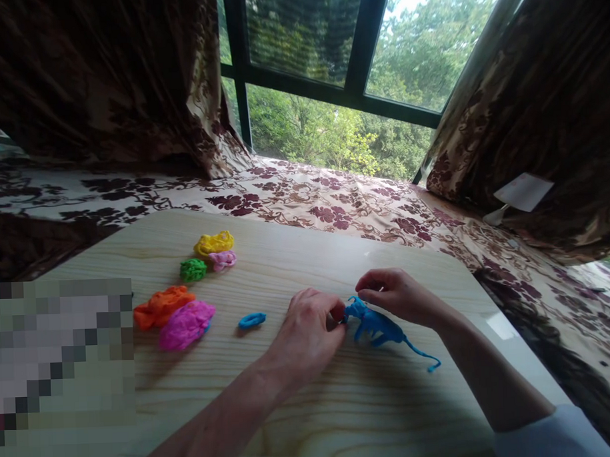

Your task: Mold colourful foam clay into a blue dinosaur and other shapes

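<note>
A blue clay animal figure (381, 326) with legs and a long thin tail curled at its tip is at the right of the wooden table (291, 402). Its head faces left. My left hand (308, 325) is closed, thumb and finger pinched at the front of the head. Just above and behind the head, my right hand (395, 295) has its fingers curled and its thumb close to the fingertips. Whatever may be between those fingertips is too small to make out. A small blue clay ring (251, 320) lies left of my left hand.
Orange clay (162, 307) and magenta clay (187, 324) lie together at the left. Behind them are green clay (193, 269), yellow clay (214, 243) and pink clay (223, 260). Past the table are a floral cloth (329, 201), curtains and a window. A pixelated patch hides the lower left.
</note>
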Available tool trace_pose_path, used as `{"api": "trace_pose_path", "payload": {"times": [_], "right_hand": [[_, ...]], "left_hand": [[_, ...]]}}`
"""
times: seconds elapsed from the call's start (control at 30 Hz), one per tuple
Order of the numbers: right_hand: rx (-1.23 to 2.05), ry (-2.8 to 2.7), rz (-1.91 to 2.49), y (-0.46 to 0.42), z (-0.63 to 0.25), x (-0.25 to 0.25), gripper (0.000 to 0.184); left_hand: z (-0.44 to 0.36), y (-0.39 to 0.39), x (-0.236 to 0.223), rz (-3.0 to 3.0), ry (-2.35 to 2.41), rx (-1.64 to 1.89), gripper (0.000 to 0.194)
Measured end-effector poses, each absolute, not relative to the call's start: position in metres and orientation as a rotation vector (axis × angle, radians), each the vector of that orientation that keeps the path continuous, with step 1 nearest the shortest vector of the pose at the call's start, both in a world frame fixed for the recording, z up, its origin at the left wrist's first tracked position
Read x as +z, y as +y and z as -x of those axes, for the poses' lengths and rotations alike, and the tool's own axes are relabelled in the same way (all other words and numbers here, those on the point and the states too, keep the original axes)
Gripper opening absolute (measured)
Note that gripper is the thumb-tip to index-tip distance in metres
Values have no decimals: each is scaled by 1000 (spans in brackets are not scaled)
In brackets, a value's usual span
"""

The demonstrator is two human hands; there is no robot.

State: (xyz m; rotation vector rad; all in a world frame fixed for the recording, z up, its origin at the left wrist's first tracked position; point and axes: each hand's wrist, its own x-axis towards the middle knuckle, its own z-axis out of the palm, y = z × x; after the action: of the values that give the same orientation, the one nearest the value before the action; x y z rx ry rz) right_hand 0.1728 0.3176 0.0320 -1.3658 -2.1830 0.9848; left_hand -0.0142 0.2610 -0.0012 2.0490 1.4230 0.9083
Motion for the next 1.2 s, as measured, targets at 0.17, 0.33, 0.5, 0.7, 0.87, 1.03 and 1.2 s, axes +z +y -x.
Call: {"api": "trace_pose_path", "payload": {"times": [0.17, 0.33, 0.5, 0.7, 0.87, 1.03, 1.2], "right_hand": [[962, -2187, 1377, 318, -174, 35, 17], [954, -2195, 1393, 318, -178, 40, 17], [930, -2213, 1398, 316, -181, 47, 18], [893, -2236, 1396, 313, -182, 52, 14], [828, -2300, 1420, 312, -180, 45, 14], [824, -2339, 1463, 313, -181, 43, 15], [783, -2343, 1475, 313, -184, 48, 14]], "left_hand": [[12, 259, 0, -2002, 1430, 940, 11], [8, 256, 2, -2012, 1419, 931, 9], [6, 253, 5, -1963, 1450, 944, 7], [5, 253, 5, -1972, 1441, 944, 8], [4, 254, 2, -2051, 1429, 927, 12], [4, 255, 0, -2058, 1443, 942, 11], [3, 254, 1, -2028, 1432, 969, 9]]}}
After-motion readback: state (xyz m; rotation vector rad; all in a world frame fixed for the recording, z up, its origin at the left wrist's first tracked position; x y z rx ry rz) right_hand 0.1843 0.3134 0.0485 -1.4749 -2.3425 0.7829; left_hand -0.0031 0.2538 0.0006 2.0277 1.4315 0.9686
